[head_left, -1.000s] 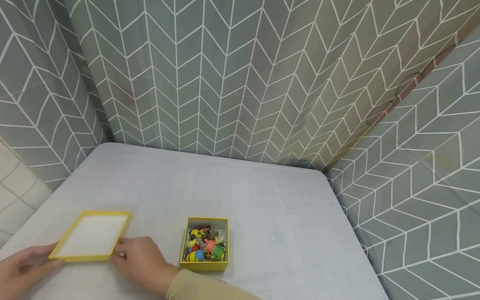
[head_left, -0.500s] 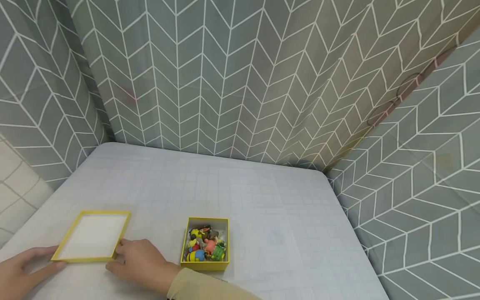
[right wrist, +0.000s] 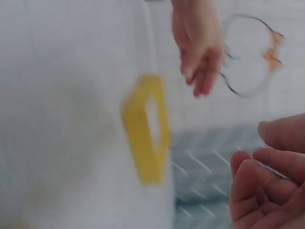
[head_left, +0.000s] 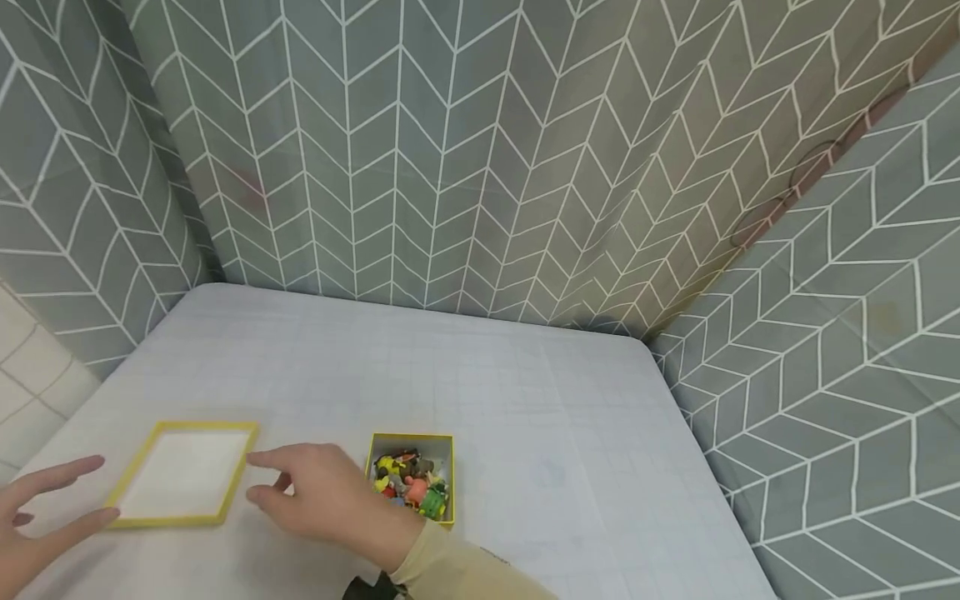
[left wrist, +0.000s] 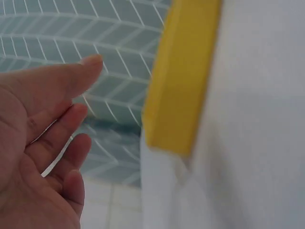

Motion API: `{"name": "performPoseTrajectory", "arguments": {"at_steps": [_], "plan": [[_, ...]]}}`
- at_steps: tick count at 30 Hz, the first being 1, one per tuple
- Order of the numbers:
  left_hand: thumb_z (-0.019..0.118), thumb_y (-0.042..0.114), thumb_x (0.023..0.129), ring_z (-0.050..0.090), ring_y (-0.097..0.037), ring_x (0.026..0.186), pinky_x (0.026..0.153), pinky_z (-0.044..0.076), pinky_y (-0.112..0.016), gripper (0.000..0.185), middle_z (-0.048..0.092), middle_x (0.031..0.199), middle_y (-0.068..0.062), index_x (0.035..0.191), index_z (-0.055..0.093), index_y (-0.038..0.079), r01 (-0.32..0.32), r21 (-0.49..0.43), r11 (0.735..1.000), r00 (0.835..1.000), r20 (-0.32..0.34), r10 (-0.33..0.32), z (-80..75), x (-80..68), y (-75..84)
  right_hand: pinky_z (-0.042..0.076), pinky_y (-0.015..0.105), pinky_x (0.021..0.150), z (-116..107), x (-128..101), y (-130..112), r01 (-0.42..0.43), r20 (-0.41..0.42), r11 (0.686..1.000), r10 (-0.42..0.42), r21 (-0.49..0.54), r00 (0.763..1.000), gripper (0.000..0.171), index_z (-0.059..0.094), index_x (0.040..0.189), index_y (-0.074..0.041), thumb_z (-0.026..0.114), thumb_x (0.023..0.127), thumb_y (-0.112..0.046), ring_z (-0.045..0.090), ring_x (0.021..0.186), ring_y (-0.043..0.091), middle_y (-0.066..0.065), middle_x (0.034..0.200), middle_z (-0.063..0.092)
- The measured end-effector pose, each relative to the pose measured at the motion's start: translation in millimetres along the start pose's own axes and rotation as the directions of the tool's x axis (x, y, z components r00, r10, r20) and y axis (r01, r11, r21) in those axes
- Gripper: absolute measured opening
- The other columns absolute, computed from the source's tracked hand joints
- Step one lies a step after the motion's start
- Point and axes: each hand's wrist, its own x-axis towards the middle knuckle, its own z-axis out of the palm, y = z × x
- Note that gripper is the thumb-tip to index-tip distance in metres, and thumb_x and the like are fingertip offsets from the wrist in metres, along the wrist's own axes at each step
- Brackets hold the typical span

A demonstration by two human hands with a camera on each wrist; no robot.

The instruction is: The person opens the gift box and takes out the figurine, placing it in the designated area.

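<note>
You've just let go of the yellow lid: left hand and right hand both spread, holding nothing. Lid lies between them (set down, done), toy box just right of your right hand.

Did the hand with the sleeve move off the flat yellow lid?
Yes. The right hand has lifted off the yellow lid and drawn right, towards the toy box; the lid stays put.

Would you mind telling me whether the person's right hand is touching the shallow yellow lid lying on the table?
Apart. The head view shows the right hand lifted beside the shallow yellow lid, with bare table between fingertips and rim.
</note>
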Motion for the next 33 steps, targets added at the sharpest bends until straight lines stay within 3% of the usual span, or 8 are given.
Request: {"name": "performPoseTrajectory", "arguments": {"at_steps": [3,6,11,15,18,23,28,33], "plan": [[0.088,0.020,0.075,0.036,0.019,0.115,0.083,0.036,-0.030,0.075,0.036,0.122,0.046,0.143,0.054,0.020,-0.128,-0.060,0.990,0.991,0.026,0.130,-7.3,1.8,45.4,0.039,0.007,0.064,-25,-11,20,0.012,-0.070,0.998,-0.008,0.054,0.998,0.035,0.063,0.135,-0.024,0.056,0.102,-0.034,0.045,0.074,-0.018,-0.018,0.119,0.065],[0.088,0.023,0.075,0.042,0.019,0.101,0.071,0.032,-0.013,0.068,0.049,0.121,0.039,0.136,0.059,0.020,-0.230,-0.097,0.968,0.964,0.116,0.240,-4.4,9.5,90.4,0.043,0.011,0.062,-47,-25,48,-0.010,-0.121,0.991,0.026,0.131,0.992,0.034,0.064,0.134,-0.021,0.057,0.102,-0.031,0.050,0.078,-0.012,-0.016,0.123,0.063],[0.088,0.025,0.075,0.051,0.009,0.102,0.075,0.037,-0.012,0.065,0.060,0.124,0.019,0.134,0.060,0.021,-0.321,-0.186,0.929,0.906,0.225,0.358,26.5,21.2,134.7,0.047,0.018,0.067,-64,-50,90,-0.101,-0.127,0.974,0.129,0.205,0.983,0.034,0.064,0.133,-0.021,0.060,0.100,-0.028,0.057,0.083,-0.003,-0.014,0.119,0.065],[0.086,0.036,0.076,0.056,-0.003,0.105,0.076,0.043,-0.018,0.070,0.060,0.129,0.010,0.138,0.055,0.026,-0.262,-0.220,0.940,0.882,0.342,0.325,53.7,24.9,159.0,0.049,0.019,0.073,-65,-64,112,-0.142,-0.084,0.968,0.162,0.208,0.983,0.033,0.066,0.131,-0.020,0.062,0.099,-0.028,0.058,0.086,-0.002,-0.012,0.118,0.067],[0.085,0.043,0.074,0.057,-0.013,0.107,0.078,0.047,-0.024,0.075,0.057,0.132,0.011,0.140,0.053,0.027,-0.194,-0.230,0.954,0.858,0.432,0.279,73.4,26.7,174.6,0.048,0.018,0.075,-62,-70,121,-0.146,-0.062,0.967,0.161,0.207,0.985,0.034,0.066,0.131,-0.017,0.063,0.098,-0.027,0.058,0.085,-0.003,-0.010,0.116,0.067],[0.089,0.042,0.069,0.056,-0.018,0.110,0.078,0.049,-0.026,0.086,0.053,0.137,0.008,0.144,0.049,0.025,-0.159,-0.308,0.938,0.801,0.514,0.305,98.2,30.6,185.5,0.048,0.019,0.071,-57,-73,129,-0.130,-0.044,0.968,0.142,0.217,0.989,0.036,0.066,0.131,-0.015,0.065,0.097,-0.025,0.057,0.080,-0.003,-0.010,0.113,0.068],[0.091,0.044,0.065,0.054,-0.019,0.104,0.070,0.045,-0.026,0.104,0.053,0.134,-0.003,0.152,0.038,0.021,-0.176,-0.348,0.921,0.735,0.576,0.358,111.9,28.1,189.5,0.048,0.019,0.068,-56,-75,132,-0.090,-0.011,0.975,0.094,0.205,0.996,0.034,0.068,0.129,-0.016,0.067,0.096,-0.025,0.054,0.078,0.000,-0.008,0.111,0.069],[0.090,0.049,0.063,0.051,-0.013,0.103,0.078,0.044,-0.028,0.118,0.053,0.119,0.001,0.157,0.024,0.022,-0.208,-0.333,0.920,0.662,0.644,0.383,126.0,22.5,191.9,0.048,0.018,0.078,-56,-77,135,0.010,0.051,0.987,-0.019,0.163,0.999,0.032,0.068,0.127,-0.015,0.068,0.095,-0.021,0.059,0.095,0.000,-0.010,0.117,0.067]]}}
